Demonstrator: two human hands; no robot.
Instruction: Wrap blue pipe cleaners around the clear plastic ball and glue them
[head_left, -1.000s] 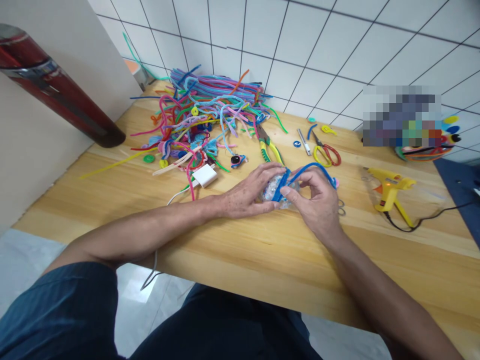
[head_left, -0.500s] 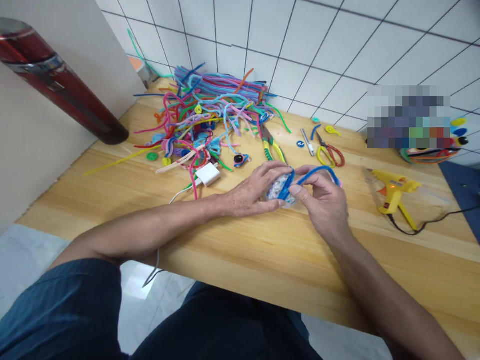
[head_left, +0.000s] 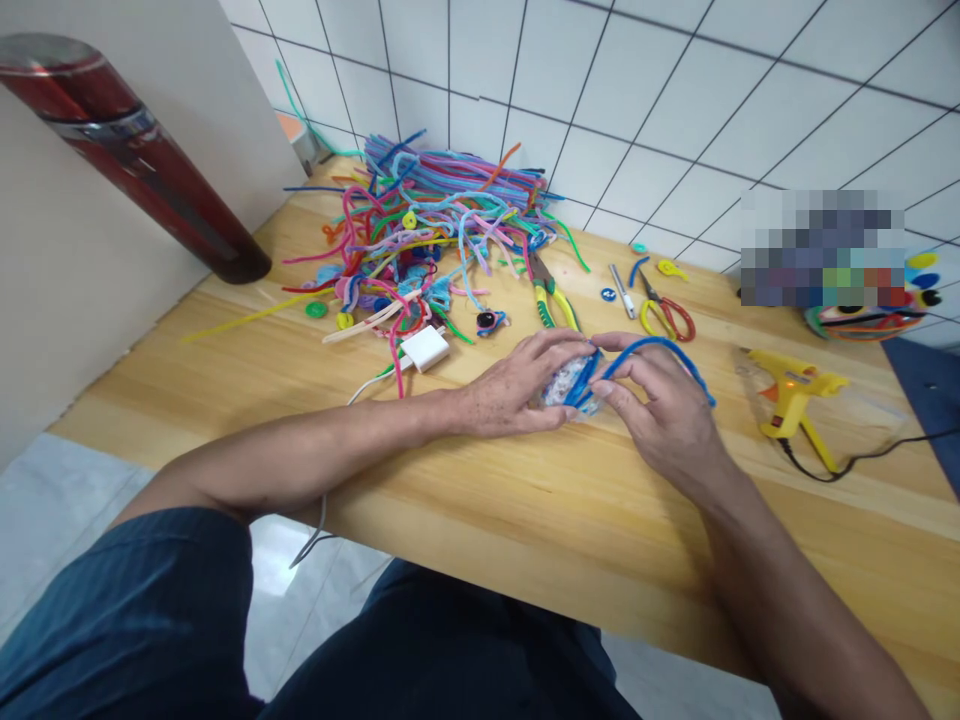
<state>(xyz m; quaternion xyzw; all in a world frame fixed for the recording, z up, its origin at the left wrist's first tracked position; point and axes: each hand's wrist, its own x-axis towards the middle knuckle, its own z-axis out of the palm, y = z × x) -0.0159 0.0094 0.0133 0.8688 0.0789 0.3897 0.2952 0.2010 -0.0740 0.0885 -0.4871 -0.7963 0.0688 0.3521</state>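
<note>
My left hand (head_left: 521, 385) is closed round the left side of a clear, whitish patterned bundle (head_left: 556, 388), whose exact kind I cannot make out. Blue pipe cleaner (head_left: 660, 345) crosses the bundle in slanting strands, and its free length arches over to the right. My right hand (head_left: 660, 405) pinches this pipe cleaner between thumb and fingers at the bundle's right edge. Just beyond the hands lie pliers (head_left: 553, 295) with yellow-green handles. Part of the bundle is hidden under my left fingers.
A heap of coloured pipe cleaners (head_left: 450, 195) lies against the tiled wall. Scissors (head_left: 667, 315) and a craft knife (head_left: 622, 290) lie behind my right hand. At right is a yellow glue gun (head_left: 795, 390) with a cord. A white charger (head_left: 425, 348) and red flask (head_left: 165, 180) are left.
The free end of the blue pipe cleaner has swung further out to the right, over my right hand. Both hands keep their hold, and the whole view has shifted slightly.
</note>
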